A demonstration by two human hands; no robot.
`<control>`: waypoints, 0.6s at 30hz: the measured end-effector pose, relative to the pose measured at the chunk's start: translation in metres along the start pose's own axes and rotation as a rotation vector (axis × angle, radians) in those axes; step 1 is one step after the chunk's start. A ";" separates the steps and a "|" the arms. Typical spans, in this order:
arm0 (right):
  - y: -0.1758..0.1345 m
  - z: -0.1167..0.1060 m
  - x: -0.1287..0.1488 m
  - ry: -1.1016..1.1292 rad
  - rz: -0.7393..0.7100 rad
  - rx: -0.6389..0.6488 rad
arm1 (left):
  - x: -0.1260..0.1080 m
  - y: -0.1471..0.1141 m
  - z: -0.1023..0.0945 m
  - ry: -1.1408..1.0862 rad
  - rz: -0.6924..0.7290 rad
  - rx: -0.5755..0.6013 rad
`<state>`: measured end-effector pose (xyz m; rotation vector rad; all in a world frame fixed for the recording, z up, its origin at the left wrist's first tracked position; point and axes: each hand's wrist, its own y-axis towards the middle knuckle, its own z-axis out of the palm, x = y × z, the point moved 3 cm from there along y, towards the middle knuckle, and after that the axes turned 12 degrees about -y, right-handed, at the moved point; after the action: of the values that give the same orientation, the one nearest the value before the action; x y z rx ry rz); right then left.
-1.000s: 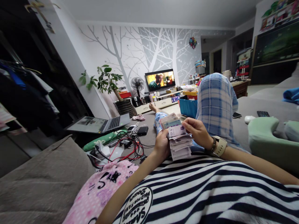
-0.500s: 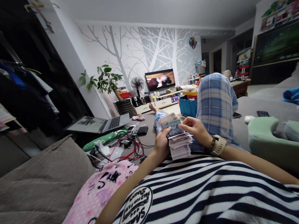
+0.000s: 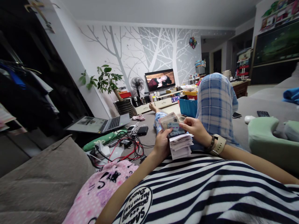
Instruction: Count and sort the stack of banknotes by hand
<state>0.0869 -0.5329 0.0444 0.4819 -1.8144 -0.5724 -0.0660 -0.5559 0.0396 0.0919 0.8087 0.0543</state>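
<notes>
Left hand [image 3: 161,143] – clamped around thick folded wad of paper banknotes [image 3: 177,141] | right hand [image 3: 195,128] – fingertips pinching its top greenish note.

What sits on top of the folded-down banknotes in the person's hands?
On the banknote stack, an upright fan of notes rises from the left hand, pinched at its edge by the right hand. The notes underneath and the left palm are covered.

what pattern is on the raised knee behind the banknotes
Blue and white plaid, on the raised knee just behind the banknotes; clearest in the head view.
</notes>
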 end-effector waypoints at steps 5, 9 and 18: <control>-0.002 -0.001 0.003 0.032 -0.039 -0.028 | 0.002 0.004 0.001 -0.065 -0.029 -0.019; -0.005 -0.002 0.007 0.061 -0.059 -0.055 | 0.004 0.006 0.001 -0.085 -0.058 -0.013; -0.011 -0.003 0.014 0.108 -0.097 -0.044 | 0.004 0.004 0.006 -0.127 -0.110 -0.019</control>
<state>0.0857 -0.5500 0.0493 0.5629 -1.6794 -0.6394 -0.0591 -0.5517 0.0413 0.0323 0.6846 -0.0476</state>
